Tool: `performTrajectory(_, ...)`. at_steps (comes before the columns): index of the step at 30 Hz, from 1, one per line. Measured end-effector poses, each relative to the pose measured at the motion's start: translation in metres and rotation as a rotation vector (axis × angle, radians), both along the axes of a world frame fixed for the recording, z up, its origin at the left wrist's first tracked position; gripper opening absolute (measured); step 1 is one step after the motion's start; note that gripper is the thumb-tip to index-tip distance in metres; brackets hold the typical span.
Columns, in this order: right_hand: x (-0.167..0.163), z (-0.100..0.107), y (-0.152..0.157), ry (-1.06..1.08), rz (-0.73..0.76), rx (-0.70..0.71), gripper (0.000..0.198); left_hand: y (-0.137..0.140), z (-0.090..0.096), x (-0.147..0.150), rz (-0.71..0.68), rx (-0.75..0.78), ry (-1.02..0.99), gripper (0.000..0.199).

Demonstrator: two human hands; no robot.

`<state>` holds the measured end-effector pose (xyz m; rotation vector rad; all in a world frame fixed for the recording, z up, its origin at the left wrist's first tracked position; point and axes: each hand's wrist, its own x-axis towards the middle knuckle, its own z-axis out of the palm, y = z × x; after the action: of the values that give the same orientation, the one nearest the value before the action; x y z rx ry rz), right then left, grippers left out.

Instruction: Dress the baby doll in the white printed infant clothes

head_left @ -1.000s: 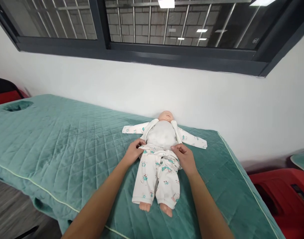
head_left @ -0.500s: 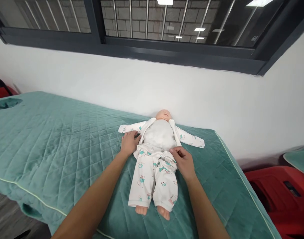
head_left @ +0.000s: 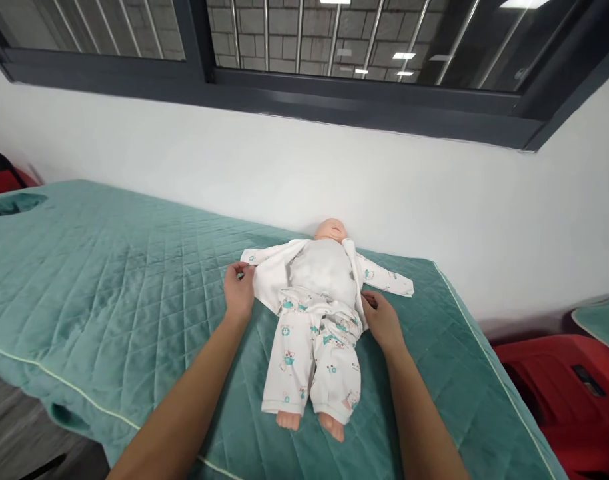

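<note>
A baby doll point(head_left: 330, 230) lies on its back on a green quilted bed cover point(head_left: 149, 287), head toward the wall and bare feet toward me. Its white printed jacket point(head_left: 273, 277) hangs unfastened at the front, baring a pale cloth torso point(head_left: 320, 267). Printed trousers point(head_left: 312, 360) cover the legs. My left hand point(head_left: 239, 287) pinches the edge of the jacket's left-hand front panel, which is spread out flat to the side. My right hand point(head_left: 382, 320) is closed at the lower edge of the other panel, beside the doll's waist.
A white wall point(head_left: 184, 160) rises behind the bed, with a dark-framed window point(head_left: 334, 100) above. A red plastic chair or stool point(head_left: 559, 387) stands at the right. The bed cover has an oval hole point(head_left: 14, 204) at the far left.
My left hand has drawn the jacket panel outward to the left, opening it wide. My right hand has shifted a little right from the trousers' waist to the other panel's edge.
</note>
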<state>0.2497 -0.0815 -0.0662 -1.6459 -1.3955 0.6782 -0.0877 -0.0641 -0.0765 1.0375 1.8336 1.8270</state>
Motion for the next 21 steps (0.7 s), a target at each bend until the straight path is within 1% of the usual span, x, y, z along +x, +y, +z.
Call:
performTrajectory(3, -0.002, -0.001, -0.001, -0.020, 0.019, -0.016, 0.039, -0.004, 0.000, 0.001, -0.002, 0.004, 0.000, 0.020)
performTrajectory(7, 0.002, -0.002, 0.000, -0.049, 0.058, 0.002, 0.034, -0.006, 0.001, 0.004, 0.053, 0.015, 0.043, 0.021)
performTrajectory(14, -0.002, 0.001, 0.003, -0.063, 0.112, 0.057, 0.034, -0.018, 0.002, 0.002, 0.154, 0.066, 0.166, 0.012)
performTrajectory(18, -0.006, 0.000, 0.004, -0.011, 0.119, 0.049, 0.043, -0.025, -0.001, 0.000, 0.209, 0.067, 0.235, 0.004)
performTrajectory(21, -0.005, -0.002, 0.005, 0.047, 0.078, 0.043, 0.048, -0.027, -0.005, -0.002, 0.206, 0.037, 0.272, 0.006)
